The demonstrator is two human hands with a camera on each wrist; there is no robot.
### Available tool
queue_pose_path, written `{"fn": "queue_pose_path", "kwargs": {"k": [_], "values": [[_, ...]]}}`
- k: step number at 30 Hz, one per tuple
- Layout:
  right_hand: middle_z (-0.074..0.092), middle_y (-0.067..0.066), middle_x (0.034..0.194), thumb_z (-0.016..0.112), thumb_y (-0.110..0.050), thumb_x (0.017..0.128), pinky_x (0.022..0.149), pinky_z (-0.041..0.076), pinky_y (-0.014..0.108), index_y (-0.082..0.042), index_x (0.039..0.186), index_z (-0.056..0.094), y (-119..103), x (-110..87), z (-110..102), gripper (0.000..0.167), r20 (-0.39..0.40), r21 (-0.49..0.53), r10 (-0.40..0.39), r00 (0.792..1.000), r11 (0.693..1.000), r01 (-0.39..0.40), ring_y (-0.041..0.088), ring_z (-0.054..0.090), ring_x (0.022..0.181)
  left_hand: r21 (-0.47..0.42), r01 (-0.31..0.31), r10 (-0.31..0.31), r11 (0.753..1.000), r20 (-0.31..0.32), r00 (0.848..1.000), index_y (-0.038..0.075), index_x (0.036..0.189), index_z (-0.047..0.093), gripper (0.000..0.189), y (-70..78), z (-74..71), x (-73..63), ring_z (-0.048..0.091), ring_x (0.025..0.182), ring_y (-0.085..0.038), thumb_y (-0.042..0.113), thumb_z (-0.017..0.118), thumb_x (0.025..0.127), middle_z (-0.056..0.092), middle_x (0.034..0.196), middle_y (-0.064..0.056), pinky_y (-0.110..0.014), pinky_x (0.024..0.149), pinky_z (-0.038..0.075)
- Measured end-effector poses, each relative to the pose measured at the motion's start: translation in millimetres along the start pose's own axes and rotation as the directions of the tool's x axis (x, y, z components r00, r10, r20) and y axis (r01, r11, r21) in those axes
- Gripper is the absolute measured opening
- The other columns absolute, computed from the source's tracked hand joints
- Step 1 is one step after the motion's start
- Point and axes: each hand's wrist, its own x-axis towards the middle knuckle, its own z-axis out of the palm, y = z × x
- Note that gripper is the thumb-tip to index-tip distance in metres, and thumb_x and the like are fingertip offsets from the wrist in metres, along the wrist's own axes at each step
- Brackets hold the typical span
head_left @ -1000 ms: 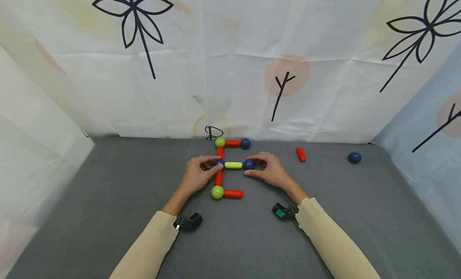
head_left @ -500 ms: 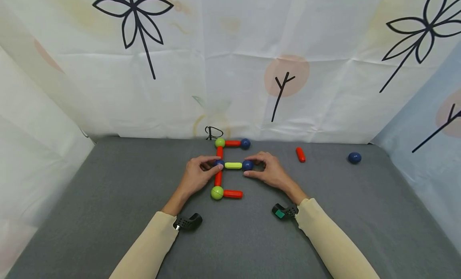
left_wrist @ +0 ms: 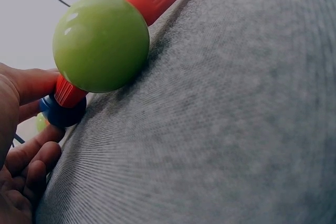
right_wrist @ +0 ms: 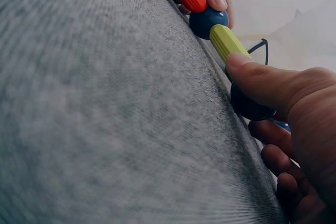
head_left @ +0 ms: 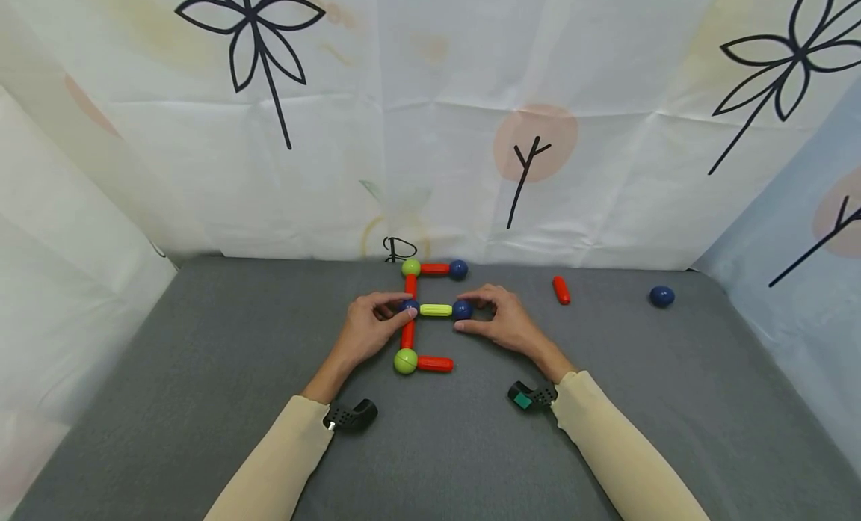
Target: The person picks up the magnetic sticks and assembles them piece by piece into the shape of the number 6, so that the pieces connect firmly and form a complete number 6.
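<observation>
Balls and rods lie joined in an E-shaped figure. My left hand (head_left: 366, 327) pinches the middle blue ball (left_wrist: 63, 111) between thumb and fingers. From that ball a yellow-green rod (head_left: 436, 310) runs right to another blue ball (right_wrist: 249, 103), which my right hand (head_left: 498, 319) pinches; rod and ball touch. Red rods (head_left: 407, 335) link the middle ball to a green ball (left_wrist: 100, 43) nearer me and a green ball (head_left: 411, 267) farther away. The near one bears a red rod (head_left: 435, 364) with a free end; the far one's red rod (head_left: 434, 269) ends in a blue ball (head_left: 458, 270).
Right of the figure, a loose red rod (head_left: 561, 290) lies on the grey cloth (head_left: 444, 446). Farther right sits a loose blue ball (head_left: 662, 296). A white printed curtain (head_left: 444, 170) rises behind the table's back edge, with more cloth at both sides.
My right hand has shifted slightly left with its blue ball, closing the small gap to the yellow-green rod. The left hand stays in place on the middle ball.
</observation>
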Motion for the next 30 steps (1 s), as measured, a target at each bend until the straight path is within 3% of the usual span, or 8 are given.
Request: {"fn": "queue_pose_path", "kwargs": {"k": [12, 21, 30], "values": [[0.07, 0.008, 0.11, 0.082, -0.018, 0.088, 0.082, 0.047, 0.035, -0.004, 0.125, 0.071, 4.0, 0.6, -16.8, 0.041, 0.023, 0.146, 0.026, 0.999, 0.989, -0.029, 0.024, 0.06, 0.1, -0.002, -0.011, 0.011, 1.0, -0.004, 1.0, 0.016, 0.121, 0.076, 0.032, 1.2, 1.3, 2.2, 0.062, 0.089, -0.021, 0.028, 0.078, 0.092, 0.07, 0.106, -0.005, -0.037, 0.079, 0.05], [0.071, 0.012, 0.106, 0.075, -0.015, 0.094, 0.079, 0.049, 0.028, 0.002, 0.124, 0.069, 11.2, -1.2, -45.4, 0.035, -0.129, 0.145, 0.098, 0.987, 0.986, -0.079, 0.02, 0.063, 0.093, -0.01, -0.01, 0.01, 1.0, 0.003, 1.0, 0.016, 0.122, 0.076, 0.032, 0.3, 0.2, 1.7, 0.062, 0.09, -0.021, 0.028, 0.078, 0.092, 0.071, 0.107, -0.006, -0.037, 0.079, 0.051], [0.069, 0.019, 0.106, 0.073, -0.014, 0.096, 0.08, 0.047, 0.021, 0.005, 0.124, 0.068, 35.0, -10.5, -73.5, 0.034, -0.3, 0.11, 0.133, 0.945, 0.988, -0.105, 0.009, 0.06, 0.091, -0.007, -0.003, 0.003, 1.0, 0.001, 1.0, 0.015, 0.122, 0.076, 0.032, -0.8, -0.2, 0.2, 0.062, 0.089, -0.021, 0.028, 0.078, 0.092, 0.07, 0.106, -0.005, -0.037, 0.079, 0.051]]}}
